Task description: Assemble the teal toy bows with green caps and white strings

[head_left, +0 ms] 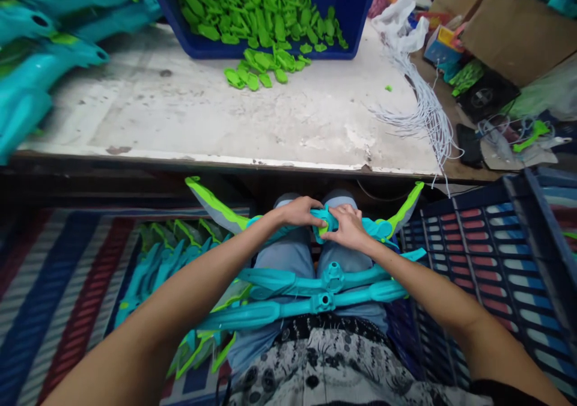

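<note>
At the upper left, teal parts [67, 69] lie heaped on the counter [216, 121]; at the lower left, more bows are stacked over a striped mat [74, 268]. Left of the frame's middle, the left hand [297, 211] pinches the hub of one bow [327, 215], which spans the lap, its green tips spread to either side. A small green piece [323, 228] shows at the hub between the thumbs. Just right of it, the right hand [350, 228] pinches the hub's other side. The bow looks light, stiff and a little slippery, like moulded plastic; its thin tips would probably bend first, so the thick hub seems the surest hold. Two barer bows [256, 316] lie across the lap below; a crate [482, 274] stands at the right.
</note>
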`<state>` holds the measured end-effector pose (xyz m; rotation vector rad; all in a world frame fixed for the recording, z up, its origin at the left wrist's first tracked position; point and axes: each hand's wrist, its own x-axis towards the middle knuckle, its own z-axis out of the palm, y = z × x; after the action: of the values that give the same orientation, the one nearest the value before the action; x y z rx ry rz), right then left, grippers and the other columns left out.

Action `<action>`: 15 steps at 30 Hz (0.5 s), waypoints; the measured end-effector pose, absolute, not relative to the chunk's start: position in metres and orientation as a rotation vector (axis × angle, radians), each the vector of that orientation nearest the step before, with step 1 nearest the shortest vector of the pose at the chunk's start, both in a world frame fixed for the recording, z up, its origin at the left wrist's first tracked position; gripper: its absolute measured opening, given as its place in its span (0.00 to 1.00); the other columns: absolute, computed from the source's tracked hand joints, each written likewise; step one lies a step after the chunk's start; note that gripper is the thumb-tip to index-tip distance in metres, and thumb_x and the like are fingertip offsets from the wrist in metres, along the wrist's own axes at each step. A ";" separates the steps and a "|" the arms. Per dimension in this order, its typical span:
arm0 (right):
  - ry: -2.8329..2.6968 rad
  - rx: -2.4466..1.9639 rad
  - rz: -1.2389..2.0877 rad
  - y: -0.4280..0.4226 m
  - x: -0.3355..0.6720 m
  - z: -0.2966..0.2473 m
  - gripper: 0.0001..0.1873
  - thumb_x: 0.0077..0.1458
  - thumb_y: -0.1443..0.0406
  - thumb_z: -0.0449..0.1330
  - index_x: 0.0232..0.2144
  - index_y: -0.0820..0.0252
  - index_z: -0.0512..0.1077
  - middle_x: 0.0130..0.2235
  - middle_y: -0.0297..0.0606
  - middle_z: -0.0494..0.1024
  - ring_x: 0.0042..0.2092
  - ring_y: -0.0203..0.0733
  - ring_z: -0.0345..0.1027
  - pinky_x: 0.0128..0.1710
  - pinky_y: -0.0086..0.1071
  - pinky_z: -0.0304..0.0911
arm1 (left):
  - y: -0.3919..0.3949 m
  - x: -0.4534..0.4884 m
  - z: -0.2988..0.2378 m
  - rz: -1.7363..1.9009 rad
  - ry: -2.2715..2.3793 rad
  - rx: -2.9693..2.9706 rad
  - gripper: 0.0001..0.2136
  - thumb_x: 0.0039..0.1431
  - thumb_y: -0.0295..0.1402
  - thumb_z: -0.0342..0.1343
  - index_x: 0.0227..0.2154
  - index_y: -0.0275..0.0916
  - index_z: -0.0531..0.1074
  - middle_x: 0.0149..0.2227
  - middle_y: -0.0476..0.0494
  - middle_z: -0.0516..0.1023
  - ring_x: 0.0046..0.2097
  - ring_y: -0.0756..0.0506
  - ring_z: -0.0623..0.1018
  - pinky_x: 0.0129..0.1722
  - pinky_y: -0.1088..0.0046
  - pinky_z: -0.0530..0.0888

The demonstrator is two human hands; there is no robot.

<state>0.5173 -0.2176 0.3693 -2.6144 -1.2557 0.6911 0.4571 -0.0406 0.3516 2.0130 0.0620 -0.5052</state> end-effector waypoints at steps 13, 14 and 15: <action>-1.356 -2.613 0.560 -0.221 0.513 0.361 0.30 0.46 0.55 0.68 0.50 0.60 0.69 0.46 0.45 0.74 0.52 0.53 0.59 0.46 0.41 0.51 | -0.055 0.455 0.354 -0.478 0.097 2.392 0.20 0.48 0.53 0.58 0.31 0.38 0.72 0.27 0.46 0.74 0.30 0.44 0.74 0.26 0.74 0.57; -1.359 -2.606 0.515 -0.221 0.512 0.358 0.32 0.46 0.54 0.68 0.51 0.61 0.68 0.46 0.46 0.74 0.51 0.54 0.60 0.47 0.42 0.51 | -0.055 0.454 0.354 -0.462 0.087 2.429 0.20 0.49 0.52 0.58 0.32 0.39 0.72 0.28 0.46 0.75 0.31 0.44 0.74 0.26 0.74 0.58; -1.366 -2.595 0.477 -0.222 0.511 0.355 0.34 0.45 0.54 0.69 0.52 0.61 0.68 0.46 0.46 0.74 0.51 0.54 0.60 0.47 0.43 0.51 | -0.055 0.452 0.354 -0.446 0.079 2.462 0.20 0.50 0.52 0.57 0.34 0.39 0.72 0.29 0.45 0.76 0.32 0.43 0.75 0.26 0.74 0.58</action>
<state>0.5114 -0.2216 0.3554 -2.5947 -1.3665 0.4766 0.4520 -0.0549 0.3539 2.4620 0.0792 -0.4458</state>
